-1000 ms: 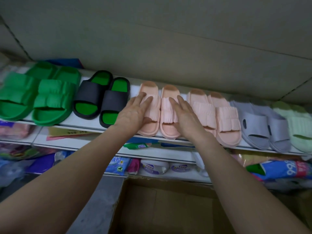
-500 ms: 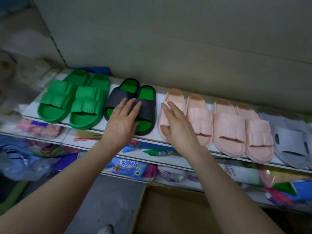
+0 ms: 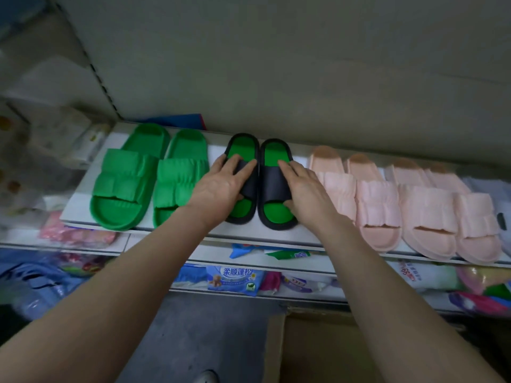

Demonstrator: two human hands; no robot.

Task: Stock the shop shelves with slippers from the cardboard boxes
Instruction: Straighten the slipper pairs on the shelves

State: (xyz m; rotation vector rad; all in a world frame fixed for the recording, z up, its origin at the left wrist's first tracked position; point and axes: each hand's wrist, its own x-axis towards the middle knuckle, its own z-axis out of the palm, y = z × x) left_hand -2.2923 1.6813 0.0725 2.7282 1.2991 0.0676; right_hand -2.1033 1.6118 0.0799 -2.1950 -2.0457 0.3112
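Observation:
A pair of black slippers with green insoles stands side by side on the white top shelf (image 3: 276, 235), toes toward me. My left hand (image 3: 221, 186) lies over the strap of the left black slipper (image 3: 242, 149), its thumb tucked into the toe opening. My right hand (image 3: 307, 189) holds the strap of the right black slipper (image 3: 276, 153) the same way. The edge of a cardboard box (image 3: 318, 355) shows at the bottom right; its inside is dark.
A green pair (image 3: 124, 186) sits left of the black pair. Two pink pairs (image 3: 378, 211) sit to the right, with a grey slipper (image 3: 497, 194) at the frame edge. Lower shelves hold packaged goods (image 3: 235, 277). Grey floor lies below.
Both hands moved left from the pink slippers onto the black pair. The two black slippers now stand straight and close together. The view has shifted left.

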